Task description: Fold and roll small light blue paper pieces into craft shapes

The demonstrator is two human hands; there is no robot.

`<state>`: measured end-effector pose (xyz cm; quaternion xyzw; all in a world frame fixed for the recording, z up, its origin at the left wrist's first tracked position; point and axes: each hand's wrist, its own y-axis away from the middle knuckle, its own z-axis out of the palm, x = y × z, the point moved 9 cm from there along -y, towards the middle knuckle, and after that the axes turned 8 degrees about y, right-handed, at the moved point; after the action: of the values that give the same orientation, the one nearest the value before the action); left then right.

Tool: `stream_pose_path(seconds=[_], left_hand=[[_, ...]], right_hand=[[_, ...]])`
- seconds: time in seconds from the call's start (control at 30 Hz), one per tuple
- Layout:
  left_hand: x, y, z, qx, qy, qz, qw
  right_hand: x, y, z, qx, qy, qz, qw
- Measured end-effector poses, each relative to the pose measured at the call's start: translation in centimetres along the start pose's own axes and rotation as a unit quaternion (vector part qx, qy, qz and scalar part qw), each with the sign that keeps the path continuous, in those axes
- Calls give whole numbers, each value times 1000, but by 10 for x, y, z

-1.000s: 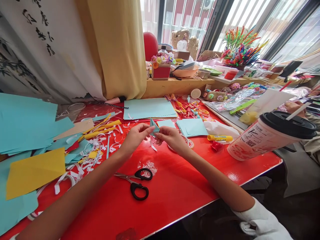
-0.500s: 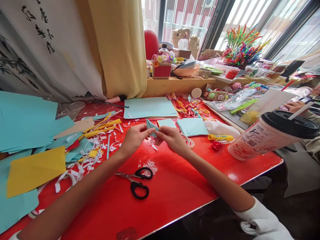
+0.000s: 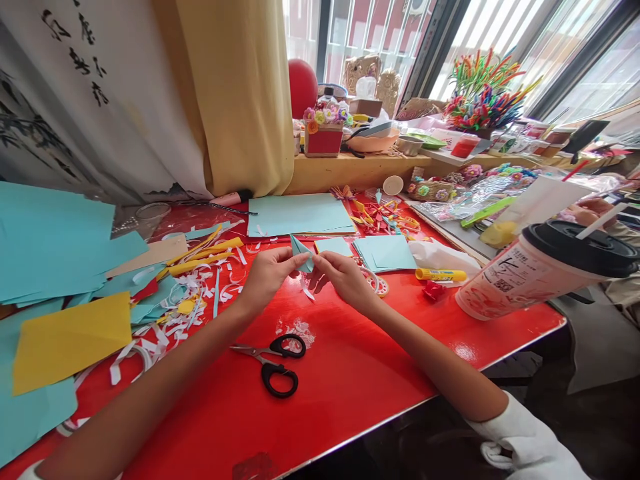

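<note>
Between my two hands, above the middle of the red table, is a small folded piece of light blue paper [image 3: 301, 249] with a pointed tip standing up. My left hand [image 3: 270, 276] pinches it between thumb and fingers. My right hand [image 3: 345, 277] is closed at its right edge, thumb and fingertips on the paper. Black-handled scissors [image 3: 275, 364] lie partly opened on the table, nearer to me. Just behind the hands are a small light blue sheet [image 3: 333, 247] and a stack of light blue squares [image 3: 387, 253].
Blue sheets [image 3: 45, 247], a yellow sheet [image 3: 73, 340] and white paper scraps [image 3: 165, 333] cover the left side. A lidded cup [image 3: 540, 273] stands at the right, near a yellow glue stick [image 3: 440, 275]. Another person's hand [image 3: 590, 212] shows at the far right.
The blue paper and my fingers have shifted very slightly, with the paper tip a little more to the left. My right fingers have moved slightly on its edge. The scissors have stayed put.
</note>
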<state>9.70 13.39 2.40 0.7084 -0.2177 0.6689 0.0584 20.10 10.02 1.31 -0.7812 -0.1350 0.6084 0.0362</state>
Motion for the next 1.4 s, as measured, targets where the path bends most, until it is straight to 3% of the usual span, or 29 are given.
stream_pose_path(seconds=[0.1, 0.27, 0.4, 0.6, 0.73, 0.97, 1.07, 1.4], left_hand=[[0, 0, 0, -5, -1, 3, 1000], [-3, -1, 1, -17, 25, -15, 999], [-2, -1, 2, -35, 39, -20, 998], [-4, -3, 2, -51, 9, -24, 998], [-3, -4, 7, -79, 38, -28, 996], [2, -3, -3, -28, 66, -25, 997], [0, -3, -2, -37, 76, -43, 996], [4, -5, -7, -57, 72, -48, 995]], right_hand=[[1, 1, 8, -49, -16, 6, 999], [-3, 2, 6, -51, -22, -17, 998], [0, -1, 9, -68, -49, 9, 996], [-10, 3, -3, 11, 71, -38, 997], [-11, 3, -8, 18, 101, -45, 994], [3, -3, -1, -48, -8, 17, 999], [10, -3, 3, -66, -41, 39, 996], [7, -3, -7, -19, -82, 75, 994]])
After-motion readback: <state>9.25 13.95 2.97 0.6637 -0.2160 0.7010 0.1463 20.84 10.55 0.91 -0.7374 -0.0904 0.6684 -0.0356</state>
